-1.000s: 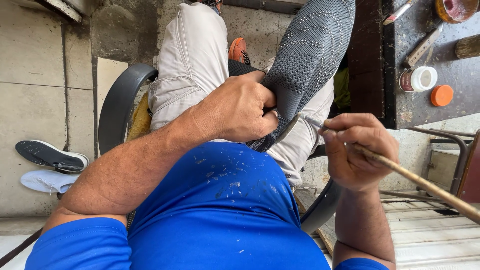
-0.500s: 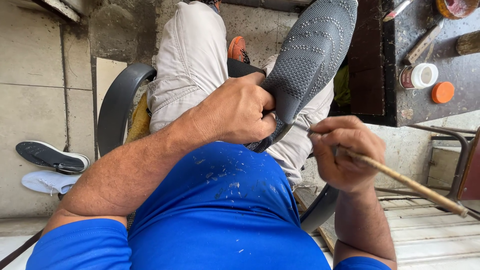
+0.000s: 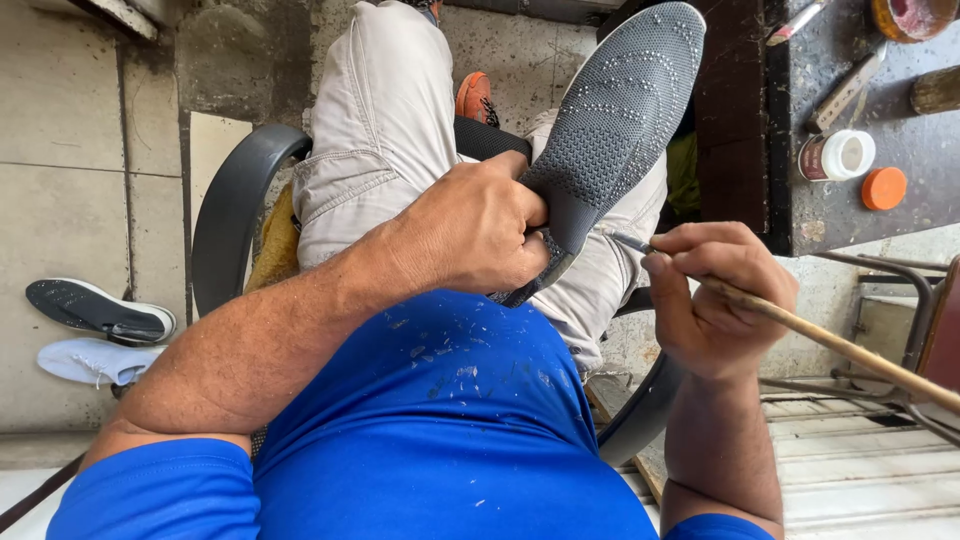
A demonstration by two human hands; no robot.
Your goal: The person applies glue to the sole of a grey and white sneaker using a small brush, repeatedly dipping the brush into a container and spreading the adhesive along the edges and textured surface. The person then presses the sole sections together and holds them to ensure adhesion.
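Over lap, grey studded shoe sole (image 3: pixel 620 110), left hand (image 3: pixel 480 225)

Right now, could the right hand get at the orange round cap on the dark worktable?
Probably yes, but not freely: the orange round cap lies uncovered on the dark worktable ahead of the right hand, whose grip is taken up by a long wooden stick.

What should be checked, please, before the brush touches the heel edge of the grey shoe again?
1. Left hand grips the grey shoe at the heel: ok.
2. Sole turned up toward the camera: ok.
3. Right hand pinches the brush near its tip: ok.
4. Tip close to the heel edge: ok; contact: cannot tell.
5. Glue on the tip: cannot tell.
6. Small white jar on the dark table is open, orange lid beside it: ok.
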